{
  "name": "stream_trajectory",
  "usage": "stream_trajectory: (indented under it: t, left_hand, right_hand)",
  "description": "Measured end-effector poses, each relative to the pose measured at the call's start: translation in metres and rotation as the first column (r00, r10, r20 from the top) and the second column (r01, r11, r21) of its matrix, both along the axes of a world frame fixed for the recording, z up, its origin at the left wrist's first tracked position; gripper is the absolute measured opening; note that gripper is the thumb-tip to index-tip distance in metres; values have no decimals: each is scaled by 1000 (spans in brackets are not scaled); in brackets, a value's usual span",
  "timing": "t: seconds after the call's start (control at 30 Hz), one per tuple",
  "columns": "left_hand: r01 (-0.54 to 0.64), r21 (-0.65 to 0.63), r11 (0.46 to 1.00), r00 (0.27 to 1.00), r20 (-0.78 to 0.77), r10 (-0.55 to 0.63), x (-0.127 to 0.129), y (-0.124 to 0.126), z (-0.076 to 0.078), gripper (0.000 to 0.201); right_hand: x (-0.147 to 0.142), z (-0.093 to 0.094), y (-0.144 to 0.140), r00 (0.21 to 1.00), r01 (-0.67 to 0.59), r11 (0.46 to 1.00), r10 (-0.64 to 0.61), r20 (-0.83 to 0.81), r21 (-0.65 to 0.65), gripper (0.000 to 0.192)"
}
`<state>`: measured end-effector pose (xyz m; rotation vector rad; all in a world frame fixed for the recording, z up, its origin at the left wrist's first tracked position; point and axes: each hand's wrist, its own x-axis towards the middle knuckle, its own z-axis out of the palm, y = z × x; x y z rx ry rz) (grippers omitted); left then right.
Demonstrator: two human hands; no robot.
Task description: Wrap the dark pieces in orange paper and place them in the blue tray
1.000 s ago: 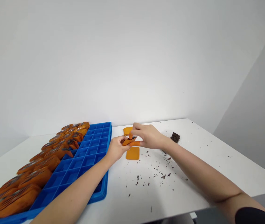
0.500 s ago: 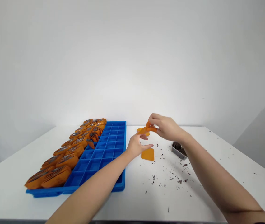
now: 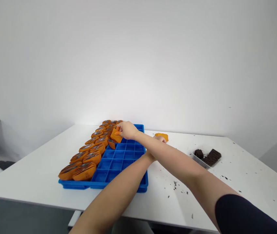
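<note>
My right hand [image 3: 126, 130] reaches over the blue compartment tray [image 3: 104, 164] and pinches an orange square packet [image 3: 116, 136]. Its thumb and a fingertip wear orange coverings. The packet is beside the filled compartments, close to a small leaning orange piece [image 3: 111, 144]. My left hand [image 3: 161, 139] is to the right of the tray, next to a pile of orange squares [image 3: 164, 136]. My right forearm crosses in front of it and hides most of its fingers, so I cannot tell whether it grips one.
Bundles of orange packets [image 3: 85, 171] with dark tops fill the tray's left columns. A clear plastic container [image 3: 202, 162] with dark brown ridged pieces [image 3: 213, 157] stands on the right. Dark crumbs [image 3: 175, 185] are scattered across the white table [image 3: 177, 208]. A wall rises behind.
My right hand has moved left over the tray with the orange packet, away from my left hand. My left hand is now behind my right forearm. The view has turned left.
</note>
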<state>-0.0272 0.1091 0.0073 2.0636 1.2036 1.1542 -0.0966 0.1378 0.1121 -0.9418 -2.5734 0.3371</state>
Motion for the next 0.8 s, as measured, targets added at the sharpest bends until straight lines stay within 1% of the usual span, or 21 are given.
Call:
stream_trajectory:
  t: [0.17, 0.33, 0.5, 0.67, 0.8]
  left_hand:
    - [13, 55, 998, 998, -70, -9, 0, 1, -6, 15]
    - [23, 108, 994, 997, -71, -15, 1, -4, -8, 15]
    - [7, 128, 992, 999, -55, 0, 0, -5, -3, 19]
    - [-18, 121, 993, 998, -52, 24, 3, -11, 4, 19]
    - [9, 124, 992, 997, -78, 1, 2, -19, 9, 18]
  right_hand:
    - [-23, -16, 7, 996, 23, 1000, -22, 89, -8, 21]
    - [-36, -25, 5, 991, 14, 1000, -16, 130, 17, 17]
    - [-43, -20, 4, 982, -22, 999, 14, 188, 43, 20]
    - [-54, -10, 2, 962, -14, 999, 0, 274, 48, 25]
    - [-65, -8, -4, 944, -26, 999, 9, 330, 46, 29]
